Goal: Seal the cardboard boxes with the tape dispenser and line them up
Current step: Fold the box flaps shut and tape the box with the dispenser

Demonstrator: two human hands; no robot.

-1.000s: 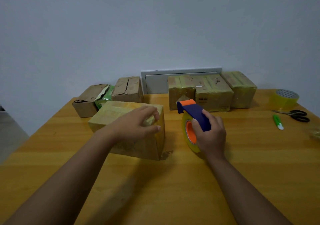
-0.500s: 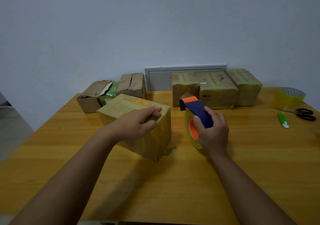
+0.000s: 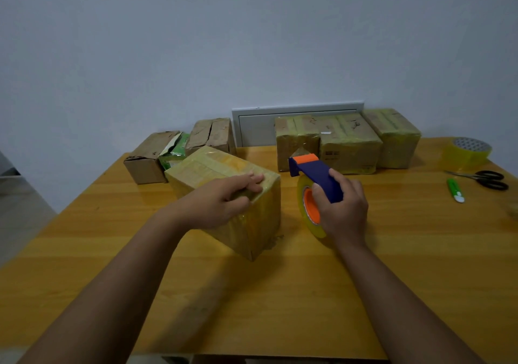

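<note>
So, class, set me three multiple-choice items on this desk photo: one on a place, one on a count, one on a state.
1. Where do the scissors lie?
A. At the table's far right
B. Atop a box
C. In the left hand

2. How many taped boxes stand in the row by the wall panel?
A. One
B. Three
C. Six

3. How does the near box sit?
A. Flat on the table
B. Tilted, gripped by the left hand
C. Open, flaps up

Answers:
1 A: the scissors rest on the table beside the green cutter.
2 B: three taped boxes stand side by side there.
3 B: the left hand grips its top corner and it looks tipped on an edge, while the right hand holds the dispenser.
</note>
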